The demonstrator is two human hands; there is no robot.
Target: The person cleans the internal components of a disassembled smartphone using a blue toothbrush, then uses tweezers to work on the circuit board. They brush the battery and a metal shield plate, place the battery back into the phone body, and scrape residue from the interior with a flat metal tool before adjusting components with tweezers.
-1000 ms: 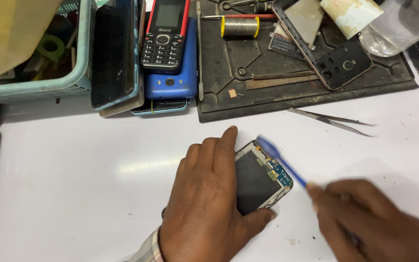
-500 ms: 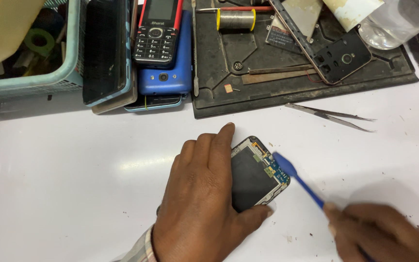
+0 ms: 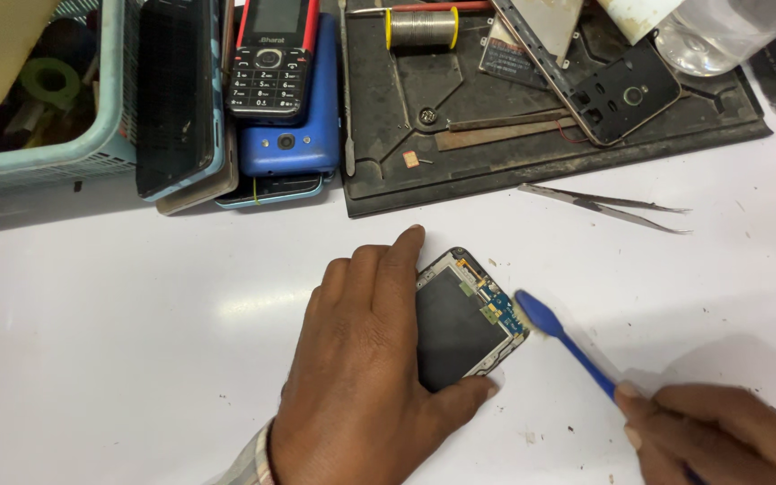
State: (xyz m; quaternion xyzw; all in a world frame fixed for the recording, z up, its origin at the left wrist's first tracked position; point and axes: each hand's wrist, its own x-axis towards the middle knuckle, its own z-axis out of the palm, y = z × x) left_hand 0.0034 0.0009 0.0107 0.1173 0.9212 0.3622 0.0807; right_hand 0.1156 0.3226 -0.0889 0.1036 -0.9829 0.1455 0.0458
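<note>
From the head camera, the left hand (image 3: 357, 368) lies flat over an opened phone (image 3: 464, 314) near the middle of the white table (image 3: 136, 359), its fingers closed around the phone's left edge and its thumb pressed at the lower corner, pinning it down. The phone's back is off, so a dark plate and a small blue circuit board show at its 3 o'clock end. The right hand (image 3: 720, 436), at 4 o'clock from the phone, is closed around the handle of a blue toothbrush (image 3: 568, 346); the brush head touches the circuit-board edge of the phone.

At 12 o'clock from the phone sits a dark work mat (image 3: 532, 117) carrying a spool of solder wire (image 3: 422, 27) and a black phone frame (image 3: 626, 94). Tweezers (image 3: 604, 199) lie on the table just below the mat, at 1 o'clock from the phone. At 11 o'clock a keypad phone (image 3: 271, 58) rests on a blue phone (image 3: 303, 139), beside a stack of dark screens (image 3: 177, 99). A pale blue basket (image 3: 56, 157) stands at 10 o'clock.
</note>
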